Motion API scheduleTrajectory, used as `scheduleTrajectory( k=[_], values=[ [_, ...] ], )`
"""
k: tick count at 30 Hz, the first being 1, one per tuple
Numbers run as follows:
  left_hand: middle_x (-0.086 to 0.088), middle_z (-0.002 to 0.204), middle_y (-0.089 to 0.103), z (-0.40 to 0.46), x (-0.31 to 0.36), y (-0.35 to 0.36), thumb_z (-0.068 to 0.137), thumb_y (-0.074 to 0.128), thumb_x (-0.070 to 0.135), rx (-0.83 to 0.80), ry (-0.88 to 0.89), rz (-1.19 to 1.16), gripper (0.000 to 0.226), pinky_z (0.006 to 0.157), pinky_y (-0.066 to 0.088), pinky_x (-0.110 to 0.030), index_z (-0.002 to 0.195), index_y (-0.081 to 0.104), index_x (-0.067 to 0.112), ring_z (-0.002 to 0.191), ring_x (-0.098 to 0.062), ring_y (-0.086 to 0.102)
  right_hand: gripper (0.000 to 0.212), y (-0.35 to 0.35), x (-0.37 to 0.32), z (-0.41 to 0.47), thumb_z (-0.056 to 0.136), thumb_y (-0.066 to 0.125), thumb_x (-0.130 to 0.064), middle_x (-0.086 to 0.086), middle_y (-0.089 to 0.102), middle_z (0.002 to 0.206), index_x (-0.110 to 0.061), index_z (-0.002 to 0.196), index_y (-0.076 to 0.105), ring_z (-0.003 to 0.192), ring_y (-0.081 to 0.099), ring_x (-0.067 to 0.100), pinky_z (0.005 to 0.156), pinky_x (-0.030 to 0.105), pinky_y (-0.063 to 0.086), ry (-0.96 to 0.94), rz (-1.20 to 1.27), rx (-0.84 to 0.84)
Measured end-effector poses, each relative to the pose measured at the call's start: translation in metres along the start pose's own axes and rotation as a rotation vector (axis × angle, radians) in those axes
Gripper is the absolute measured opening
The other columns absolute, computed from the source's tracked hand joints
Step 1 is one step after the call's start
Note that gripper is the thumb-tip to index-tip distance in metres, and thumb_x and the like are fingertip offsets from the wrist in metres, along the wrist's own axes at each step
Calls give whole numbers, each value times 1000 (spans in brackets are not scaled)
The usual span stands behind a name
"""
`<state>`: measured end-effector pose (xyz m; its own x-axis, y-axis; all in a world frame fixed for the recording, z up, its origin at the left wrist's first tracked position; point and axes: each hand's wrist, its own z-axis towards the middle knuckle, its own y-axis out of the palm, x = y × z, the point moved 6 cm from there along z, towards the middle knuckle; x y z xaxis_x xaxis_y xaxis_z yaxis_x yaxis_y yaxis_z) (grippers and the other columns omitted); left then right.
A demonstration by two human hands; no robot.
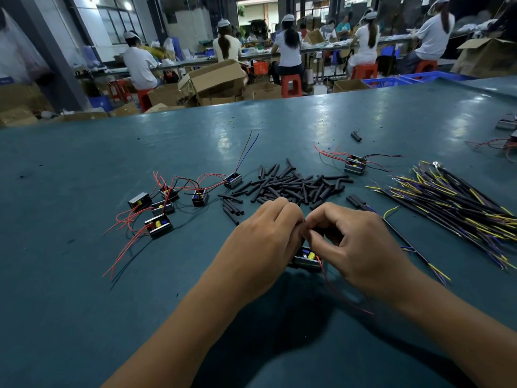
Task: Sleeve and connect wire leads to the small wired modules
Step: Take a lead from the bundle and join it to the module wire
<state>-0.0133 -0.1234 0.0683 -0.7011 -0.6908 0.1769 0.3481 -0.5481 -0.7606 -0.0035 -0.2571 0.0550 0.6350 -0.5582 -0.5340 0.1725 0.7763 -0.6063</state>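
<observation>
Six small modules (162,208) with loose red leads lay left of the heap of black sleeve pieces (293,184) that marked the middle of the worktop (84,169), likely parked there within easy reach. Just in front of that heap, the left hand (263,236) met the right hand (361,247); each grip was clenched, fingertips pinching something fine where they touched, probably a lead, though the fingers hid it. Directly below the fingertips, nearer the person than the heap, sat the module being worked (306,257), its red lead (341,295) trailing toward the person. Right of the heap, beyond the right hand, lay one more module (355,165) and a fan of yellow-and-purple wire leads (453,203), seemingly stock for later joins.
</observation>
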Motion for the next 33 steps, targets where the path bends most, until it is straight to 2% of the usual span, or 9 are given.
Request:
scheduleTrajectory(
  k=[7,13,16,21,24,26,29,31,33],
  values=[
    [12,72,42,-5,-15,8,103,52,14,-95,-243,-298,17,59,31,-16,86,48,14,67,-4,41,6,2,-2,0,86,68,-15,-19,67,78,-19,91,69,74,60,-7,67,4,40,-25,-14,-12],
    [12,64,42,-5,-14,8,102,49,23,-73,-269,-301,21,55,31,-17,82,48,15,61,-7,41,9,4,-2,-1,88,64,-24,-17,66,78,-18,92,68,73,60,-1,65,10,43,-24,-27,-13],
    [14,57,44,-6,-18,10,102,53,19,-86,-397,-392,28,52,31,-18,75,50,17,55,-6,38,10,5,-2,-1,89,63,-25,-17,65,77,-18,93,68,71,58,0,64,12,43,-35,-44,-16],
    [2,56,39,-19,-27,27,96,51,9,-148,-874,-1057,36,44,22,-23,62,48,17,48,-11,26,8,7,-7,-2,90,63,-26,-19,63,79,-19,93,67,70,52,-5,65,6,38,-74,-95,-27],
    [0,56,44,-22,-26,31,95,50,8,-165,-978,-1225,35,43,22,-22,61,52,16,47,-11,29,8,7,-7,-2,90,63,-27,-20,61,76,-20,92,66,66,49,-9,64,5,35,-65,-80,-36],
    [0,56,49,-17,-31,22,95,53,11,-122,-840,-972,32,47,28,-24,64,55,17,49,-12,36,8,7,-5,-1,90,63,-28,-24,57,72,-20,91,66,66,49,-12,63,6,35,-55,-67,-43],
    [5,76,59,-3,-26,-11,87,56,12,-11,-358,-353,9,63,39,-18,87,64,17,65,-8,48,2,5,-3,1,90,67,-21,-28,54,72,-19,90,66,68,52,-12,65,5,36,-49,-53,-51],
    [3,95,61,-1,-18,-22,83,64,6,-4,-90,-164,17,78,40,-15,99,68,12,83,-8,52,6,4,-2,1,90,71,-14,-27,56,72,-19,90,67,69,54,-11,65,5,37,-38,-49,-51],
    [-2,102,63,-3,-16,-25,83,73,11,-13,36,-57,18,87,47,-29,101,72,10,94,-18,56,9,4,-1,0,89,71,-12,-27,56,71,-19,90,66,69,55,-9,65,5,37,-33,-50,-60]
  ],
)
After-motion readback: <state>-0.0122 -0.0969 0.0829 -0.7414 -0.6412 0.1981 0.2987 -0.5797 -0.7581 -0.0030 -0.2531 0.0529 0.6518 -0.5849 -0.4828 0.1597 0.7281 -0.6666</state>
